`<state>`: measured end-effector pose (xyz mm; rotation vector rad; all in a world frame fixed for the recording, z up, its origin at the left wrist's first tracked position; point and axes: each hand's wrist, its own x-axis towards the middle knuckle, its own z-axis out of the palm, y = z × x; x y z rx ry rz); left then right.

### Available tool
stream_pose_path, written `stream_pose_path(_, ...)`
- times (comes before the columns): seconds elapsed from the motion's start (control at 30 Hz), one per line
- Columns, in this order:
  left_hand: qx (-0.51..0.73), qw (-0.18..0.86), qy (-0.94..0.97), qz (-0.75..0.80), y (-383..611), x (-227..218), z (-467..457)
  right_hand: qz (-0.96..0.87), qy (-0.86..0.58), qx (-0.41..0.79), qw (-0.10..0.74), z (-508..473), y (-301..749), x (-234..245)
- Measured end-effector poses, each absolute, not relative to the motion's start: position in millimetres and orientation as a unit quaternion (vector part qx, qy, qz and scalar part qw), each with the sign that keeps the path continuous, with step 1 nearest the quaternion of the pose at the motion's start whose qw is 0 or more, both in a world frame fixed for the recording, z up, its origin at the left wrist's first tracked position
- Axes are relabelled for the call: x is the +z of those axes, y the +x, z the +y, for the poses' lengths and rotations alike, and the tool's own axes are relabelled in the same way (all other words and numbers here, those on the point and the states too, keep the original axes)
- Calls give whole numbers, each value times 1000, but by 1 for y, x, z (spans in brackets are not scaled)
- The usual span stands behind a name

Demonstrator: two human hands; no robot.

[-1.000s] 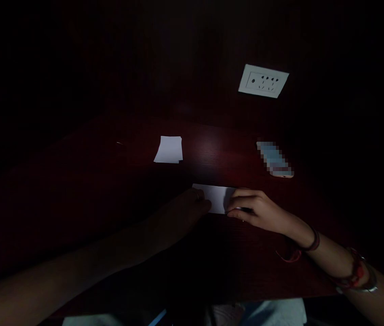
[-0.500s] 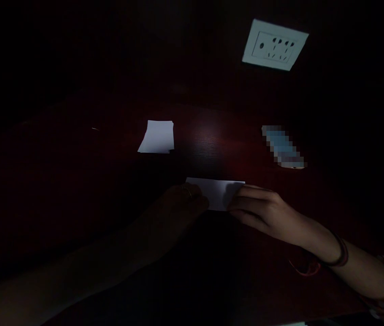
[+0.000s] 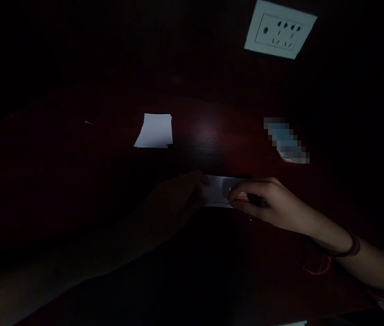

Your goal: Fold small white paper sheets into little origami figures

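Note:
A strip of white paper (image 3: pixel 216 190) lies on the dark red table between my hands, and a narrow fold or second edge shows along its near side. My left hand (image 3: pixel 187 192), deep in shadow, grips the left end, index finger on the far edge and thumb towards the near edge. At the right end my right hand (image 3: pixel 261 197) pinches the paper between thumb and fingers; a small white bit stands up at the fingertips. Beyond my left hand sits a small stack of white paper sheets (image 3: pixel 154 131).
The table (image 3: pixel 208 140) is dark red wood. A phone (image 3: pixel 286 139), its screen blurred out, lies at the right. On the back wall is a white socket panel (image 3: pixel 280 31). A thin pale scrap (image 3: pixel 88 122) lies far left. A red cord hangs by my right wrist.
My left hand has moved its fingers to the paper's far edge. My right fingers have curled from lying flat into a pinch. The view has tilted slightly down.

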<state>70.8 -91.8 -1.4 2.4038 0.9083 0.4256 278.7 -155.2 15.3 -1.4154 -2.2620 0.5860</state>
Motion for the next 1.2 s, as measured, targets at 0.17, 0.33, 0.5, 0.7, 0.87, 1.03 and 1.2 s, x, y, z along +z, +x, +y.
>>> stream_pose_path(0.17, 163, 264, 888, 339, 72, -2, -90, -820, -494, 206, 201, -154, 277, 16)
stream_pose_path(0.33, 179, 274, 880, 343, 73, -3, -91, -849, -454, 208, 172, -157, 279, 18)
stream_pose_path(0.5, 179, 277, 877, 350, 70, -2, -88, -869, -439, 185, 135, -159, 281, 15)
stream_pose_path(0.7, 162, 253, 869, 392, 63, 1, -86, -838, -483, 210, 144, -161, 277, 14)
stream_pose_path(0.87, 135, 251, 869, 405, 55, 3, -85, -844, -478, 197, 144, -164, 278, 13)
stream_pose_path(1.03, 129, 237, 872, 408, 52, 7, -87, -909, -404, 84, 62, -161, 275, 22)
stream_pose_path(1.2, 120, 231, 879, 400, 51, 11, -91, -918, -395, -6, 39, -161, 250, 28)
